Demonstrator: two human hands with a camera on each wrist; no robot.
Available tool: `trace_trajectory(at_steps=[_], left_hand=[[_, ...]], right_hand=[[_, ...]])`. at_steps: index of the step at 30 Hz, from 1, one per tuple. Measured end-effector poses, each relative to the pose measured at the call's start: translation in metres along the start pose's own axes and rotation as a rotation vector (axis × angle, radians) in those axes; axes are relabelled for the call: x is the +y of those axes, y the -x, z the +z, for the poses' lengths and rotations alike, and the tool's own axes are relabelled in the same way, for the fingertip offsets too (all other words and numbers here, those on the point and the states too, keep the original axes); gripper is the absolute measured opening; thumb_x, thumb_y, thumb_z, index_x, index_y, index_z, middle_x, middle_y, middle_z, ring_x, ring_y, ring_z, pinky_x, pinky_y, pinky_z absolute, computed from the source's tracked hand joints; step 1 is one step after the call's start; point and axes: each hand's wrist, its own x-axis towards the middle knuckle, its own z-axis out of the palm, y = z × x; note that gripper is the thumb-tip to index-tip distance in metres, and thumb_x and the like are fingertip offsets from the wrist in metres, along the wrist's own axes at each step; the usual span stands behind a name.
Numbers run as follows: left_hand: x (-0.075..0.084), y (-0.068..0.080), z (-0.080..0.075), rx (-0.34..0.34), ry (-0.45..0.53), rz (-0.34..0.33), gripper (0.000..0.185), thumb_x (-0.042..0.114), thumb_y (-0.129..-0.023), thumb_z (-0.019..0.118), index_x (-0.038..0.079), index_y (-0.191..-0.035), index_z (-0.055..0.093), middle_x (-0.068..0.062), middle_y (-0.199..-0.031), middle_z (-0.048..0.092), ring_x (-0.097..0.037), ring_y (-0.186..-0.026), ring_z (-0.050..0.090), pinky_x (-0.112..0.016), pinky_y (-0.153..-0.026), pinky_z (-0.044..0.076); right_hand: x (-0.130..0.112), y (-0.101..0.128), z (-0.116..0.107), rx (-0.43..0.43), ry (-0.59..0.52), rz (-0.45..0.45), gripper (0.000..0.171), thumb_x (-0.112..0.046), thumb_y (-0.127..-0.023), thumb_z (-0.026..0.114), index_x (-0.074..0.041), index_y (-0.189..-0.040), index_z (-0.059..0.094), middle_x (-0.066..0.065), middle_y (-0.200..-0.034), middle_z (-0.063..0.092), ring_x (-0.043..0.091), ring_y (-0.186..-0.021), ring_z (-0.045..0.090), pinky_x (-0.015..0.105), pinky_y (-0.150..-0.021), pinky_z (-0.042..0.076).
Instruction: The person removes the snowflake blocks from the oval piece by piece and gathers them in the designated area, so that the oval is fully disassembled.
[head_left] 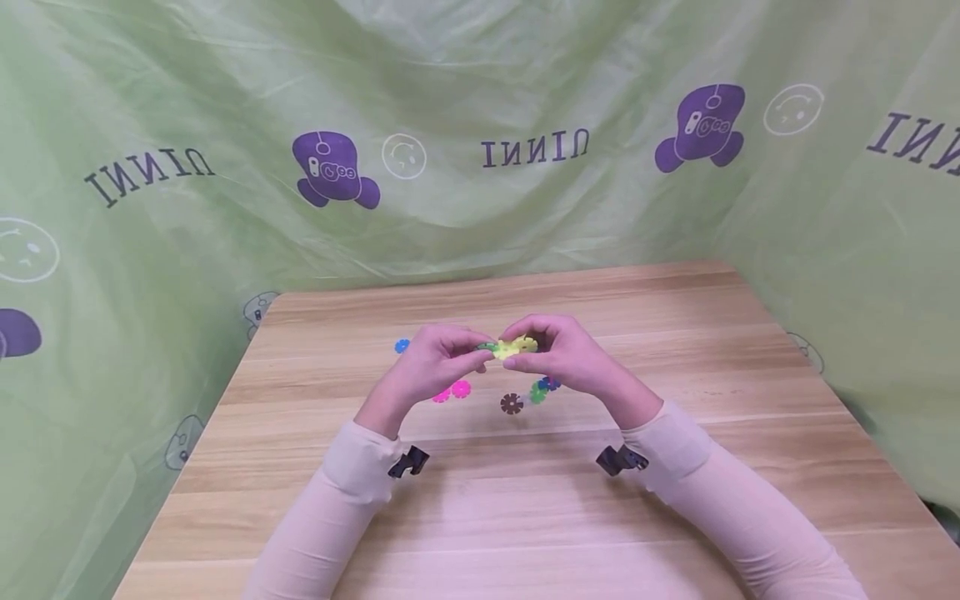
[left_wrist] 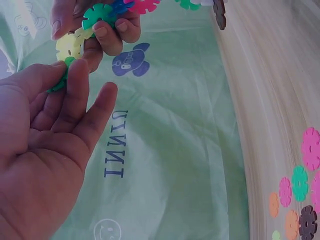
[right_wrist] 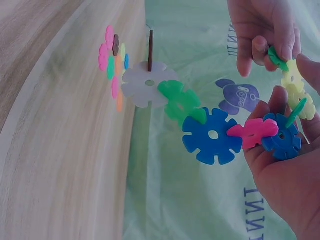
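Hands met above the worktop (head_left: 525,517) as I watched from afar. My left hand (head_left: 431,362) pinched a small green disc (left_wrist: 59,82) between thumb and forefinger, its other fingers loosely extended. My right hand (head_left: 566,354) had its fingers curled round a chain of notched discs (right_wrist: 215,132), gripping the end where a yellow disc (head_left: 513,346) touched the green one. From that hand the chain hung away through blue, green and white pieces. Loose discs (head_left: 512,403) lay on the worktop just beneath and between both hands.
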Motion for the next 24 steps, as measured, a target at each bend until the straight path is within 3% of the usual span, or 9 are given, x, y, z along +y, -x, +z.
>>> trace_trajectory(at_steps=[12,17,24], left_hand=[[-0.0063,0.0022,0.0026,0.089,-0.07,0.085,0.01,0.006,-0.088,0.073,0.008,-0.096,0.078,-0.003,-0.076,0.068,-0.015,-0.065,0.057,-0.026,-0.06,0.049],[-0.0083,0.004,0.0009,0.109,-0.061,0.044,0.017,0.006,-0.088,0.073,0.007,-0.104,0.075,-0.006,-0.076,0.068,-0.015,-0.063,0.059,-0.026,-0.058,0.05],[-0.0101,0.0097,-0.0057,0.138,-0.039,-0.027,0.025,0.009,-0.088,0.074,0.008,-0.113,0.071,-0.003,-0.078,0.068,-0.019,-0.068,0.066,-0.03,-0.061,0.055]], right_hand=[[0.0023,-0.0005,0.003,0.001,0.013,-0.025,0.028,-0.009,-0.082,0.08,-0.008,-0.108,0.071,0.013,-0.099,0.067,0.016,-0.067,0.05,0.023,-0.058,0.046],[0.0035,-0.0007,0.0038,-0.004,0.006,-0.022,0.028,-0.009,-0.082,0.08,-0.008,-0.108,0.07,0.009,-0.103,0.068,0.016,-0.069,0.053,0.023,-0.059,0.048],[0.0042,-0.001,0.0047,-0.008,-0.019,-0.027,0.028,-0.009,-0.082,0.081,-0.007,-0.108,0.071,0.008,-0.111,0.067,0.031,-0.088,0.061,0.027,-0.07,0.053]])
